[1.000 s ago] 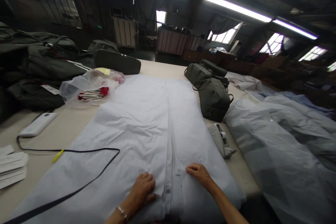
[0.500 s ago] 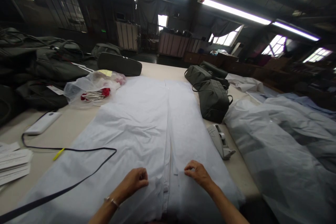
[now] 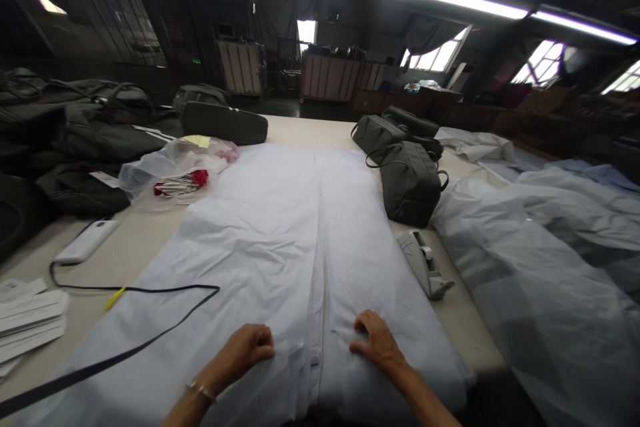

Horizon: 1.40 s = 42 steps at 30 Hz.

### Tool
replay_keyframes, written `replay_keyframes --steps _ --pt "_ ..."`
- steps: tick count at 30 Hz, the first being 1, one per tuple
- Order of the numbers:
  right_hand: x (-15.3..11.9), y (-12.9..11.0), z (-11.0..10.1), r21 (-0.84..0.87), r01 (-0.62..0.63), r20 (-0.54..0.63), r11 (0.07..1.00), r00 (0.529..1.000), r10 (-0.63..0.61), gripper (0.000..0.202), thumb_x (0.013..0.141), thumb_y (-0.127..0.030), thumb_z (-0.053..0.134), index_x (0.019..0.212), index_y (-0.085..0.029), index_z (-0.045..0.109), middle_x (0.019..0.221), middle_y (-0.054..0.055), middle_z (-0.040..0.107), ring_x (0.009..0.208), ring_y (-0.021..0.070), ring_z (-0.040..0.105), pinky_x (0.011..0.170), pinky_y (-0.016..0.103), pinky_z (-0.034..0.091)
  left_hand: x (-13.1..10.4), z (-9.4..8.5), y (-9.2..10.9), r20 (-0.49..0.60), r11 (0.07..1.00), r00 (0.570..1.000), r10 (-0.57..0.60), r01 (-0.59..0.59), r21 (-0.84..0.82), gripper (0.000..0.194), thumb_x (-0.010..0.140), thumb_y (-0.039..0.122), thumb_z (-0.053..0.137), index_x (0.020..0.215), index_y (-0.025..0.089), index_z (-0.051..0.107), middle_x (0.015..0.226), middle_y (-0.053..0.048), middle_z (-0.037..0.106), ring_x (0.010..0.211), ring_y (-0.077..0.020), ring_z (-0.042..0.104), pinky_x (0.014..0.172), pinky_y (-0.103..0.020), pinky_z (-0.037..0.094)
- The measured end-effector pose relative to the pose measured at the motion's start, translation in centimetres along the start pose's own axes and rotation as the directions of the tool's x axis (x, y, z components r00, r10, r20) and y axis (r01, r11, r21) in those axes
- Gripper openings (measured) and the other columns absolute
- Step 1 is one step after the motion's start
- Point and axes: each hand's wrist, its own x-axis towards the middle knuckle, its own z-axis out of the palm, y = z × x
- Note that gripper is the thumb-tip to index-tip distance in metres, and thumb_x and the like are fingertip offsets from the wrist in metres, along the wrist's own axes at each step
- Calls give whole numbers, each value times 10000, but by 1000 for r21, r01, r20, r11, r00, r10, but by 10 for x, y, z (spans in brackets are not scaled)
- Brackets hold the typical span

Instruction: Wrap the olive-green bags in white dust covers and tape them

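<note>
A white sheet of cloth-like or film material (image 3: 260,213), wrinkled and in overlapping layers, covers the table lengthwise. A long slit or seam runs down its middle. My left hand (image 3: 250,345), with a bracelet at the wrist, lies over the sheet left of this slit. Its fingers are curled in toward the thumb; whether a bit of sheet is between them is hidden. Right of the slit, my right hand (image 3: 376,341) rests low over the sheet, thumb and fingers apart with nothing visible between them. A dark strap (image 3: 150,347) crosses the sheet's left part.
Dark green bags (image 3: 410,183) and a tape dispenser (image 3: 425,263) stand at the right, beside a translucent plastic cover (image 3: 530,273). More dark bags (image 3: 90,137), a plastic bag with red-ended tags (image 3: 173,170), a white device (image 3: 87,240) and paper cards (image 3: 33,320) lie left.
My right thumb and fingers have parted from a pinch. My left hand has shifted slightly left, its fingers still curled. The view has tilted a little.
</note>
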Motion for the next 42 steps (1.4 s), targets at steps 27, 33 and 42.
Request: replay_keyframes --steps 27,33,42 --pt "-4 -33 23 -154 15 -246 988 968 -53 347 669 -349 798 943 -233 619 967 49 647 938 278 577 840 394 417 -14 -3 5 -197 994 980 -31 9 -113 69 657 276 495 645 217 461 669 26 531 668 -163 484 624 -268 364" --pt "3 -11 42 -315 47 -196 948 974 -113 164 865 -136 519 826 -239 640 881 36 682 883 236 616 806 347 412 -10 -5 -6 -206 959 977 -55 -6 -285 227 718 441 508 750 217 486 667 35 468 680 -171 452 656 -277 370" --pt "19 -30 -14 -45 -221 -184 974 960 209 133 713 -197 589 660 -225 470 687 -19 587 675 169 537 670 286 354 -9 -7 -4 -181 934 983 -28 -39 -354 254 706 440 563 662 203 484 635 36 473 647 -153 424 630 -271 343"
